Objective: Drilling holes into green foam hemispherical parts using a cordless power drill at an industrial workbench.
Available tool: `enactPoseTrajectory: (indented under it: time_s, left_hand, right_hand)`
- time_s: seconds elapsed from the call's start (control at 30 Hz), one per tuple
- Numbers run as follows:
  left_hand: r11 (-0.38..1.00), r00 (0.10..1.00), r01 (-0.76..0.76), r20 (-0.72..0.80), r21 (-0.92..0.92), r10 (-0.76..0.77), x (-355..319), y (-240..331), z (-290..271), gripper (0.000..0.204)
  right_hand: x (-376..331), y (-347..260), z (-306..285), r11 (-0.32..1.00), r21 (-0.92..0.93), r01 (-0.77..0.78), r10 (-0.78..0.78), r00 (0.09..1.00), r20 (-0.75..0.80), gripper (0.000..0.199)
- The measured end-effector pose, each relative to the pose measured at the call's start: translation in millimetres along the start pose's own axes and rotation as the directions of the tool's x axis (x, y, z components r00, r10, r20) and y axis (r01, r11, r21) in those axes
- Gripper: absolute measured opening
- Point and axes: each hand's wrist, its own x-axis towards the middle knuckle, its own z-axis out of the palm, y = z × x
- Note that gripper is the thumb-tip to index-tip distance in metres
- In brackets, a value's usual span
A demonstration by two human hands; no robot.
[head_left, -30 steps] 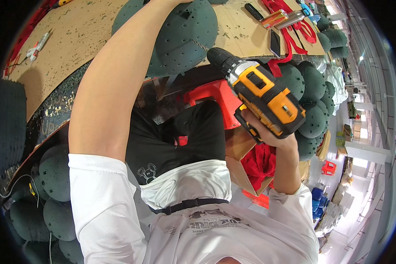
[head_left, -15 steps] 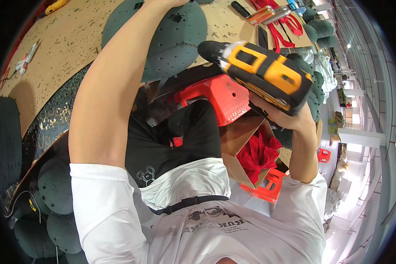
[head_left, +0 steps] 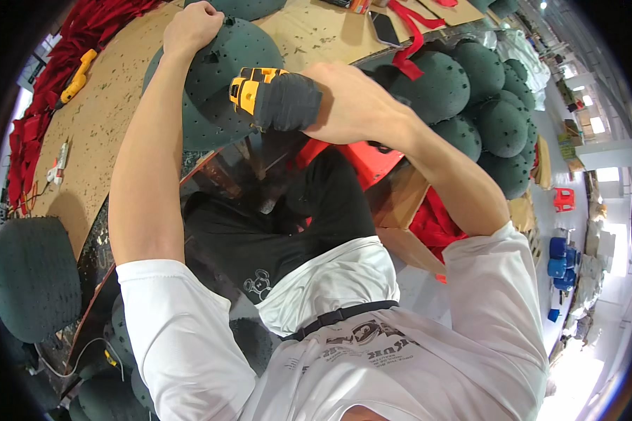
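Observation:
My right hand is wrapped around a yellow and black cordless drill. The drill is held in front of a dark green dome dotted with small holes; its front end and bit are hidden from me. At the dome's far left edge my left hand is closed, with its fingers curled against the rim. The dome is tilted at the front edge of the worktable, above my lap. Another dark green dome lies just behind it.
Tan board covers the table, strewn with green crumbs. On it lie a yellow tool, a glue gun, a phone and red ribbon. Domes are piled at right. A red stool and cardboard box stand below.
My right hand has brought the drill leftward, from pointing at the dome's right side to in front of it. My view has turned, and more domes show at right.

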Motion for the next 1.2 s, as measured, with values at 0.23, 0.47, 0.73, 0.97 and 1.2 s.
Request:
enactPoseTrajectory:
  time_s: [0.23, 0.47, 0.73, 0.97, 1.2]
  left_hand:
    - [0.997, 0.997, 0.074, 0.023, -0.004, -0.074, -18.6, 31.8, -25.2, 0.029]
    - [0.995, 0.995, 0.099, 0.015, 0.013, -0.099, -19.1, 40.6, -27.2, 0.028]
    - [0.975, 0.933, -0.204, -0.286, 0.084, 0.219, -20.5, 23.7, -16.8, 0.025]
    - [0.92, 0.836, -0.387, -0.396, 0.066, 0.38, -47.9, 35.7, -23.6, 0.025]
    - [0.833, 0.881, -0.312, -0.189, 0.456, 0.433, -178.5, 70.2, 55.6, 0.044]
  right_hand:
    - [-25.2, 29.8, -52.1, 0.892, 0.082, 0.444, -0.427, 0.889, -0.166, 0.036]
    - [-12.9, 116.4, -83.6, 0.853, 0.488, -0.182, 0.186, 0.982, 0.041, 0.03]
    - [94.5, 230.0, 64.4, 0.861, 0.374, -0.346, 0.509, 0.55, -0.662, 0.057]
    - [93.1, 248.7, 70.8, 0.875, 0.479, -0.064, 0.418, 0.597, -0.685, 0.045]
    - [94.8, 266.3, 92.0, 0.801, 0.596, -0.052, 0.466, 0.679, -0.567, 0.047]
